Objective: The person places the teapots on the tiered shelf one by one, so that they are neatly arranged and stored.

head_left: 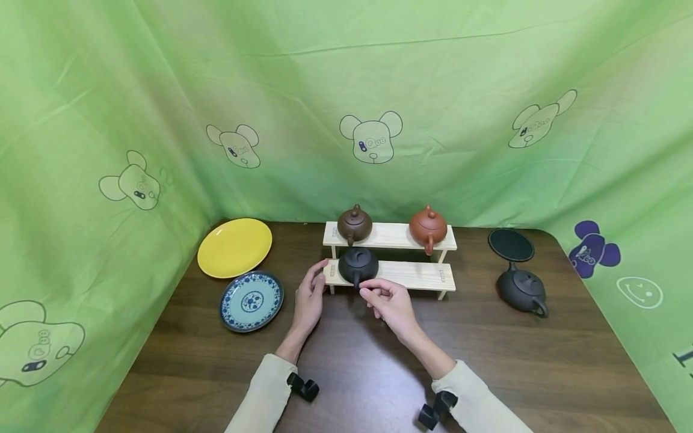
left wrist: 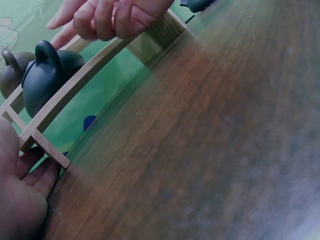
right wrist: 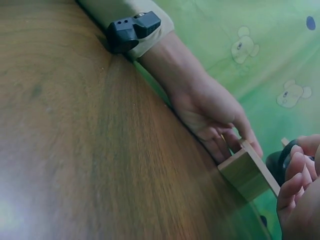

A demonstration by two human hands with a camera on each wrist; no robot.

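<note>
A black teapot (head_left: 358, 264) sits on the left part of the low tier of a wooden two-tier stand (head_left: 408, 274), its handle (left wrist: 48, 55) facing the person. My left hand (head_left: 310, 300) holds the left end of that tier, thumb at the front and fingers (left wrist: 44, 175) behind the leg. From the right, my right hand (head_left: 391, 304) reaches to the teapot, a fingertip at or just beside the handle; its other fingers are bent loosely and do not go through the loop. Above, a brown teapot (head_left: 354, 224) and a reddish-brown teapot (head_left: 428, 227) stand on the upper tier.
To the left lie a yellow plate (head_left: 234, 248) and a blue patterned plate (head_left: 251, 302). Another black teapot (head_left: 522, 290) stands at the right, with a dark round disc (head_left: 511, 245) behind it. Green cloth (head_left: 303, 180) hangs around the wooden table (head_left: 346, 373).
</note>
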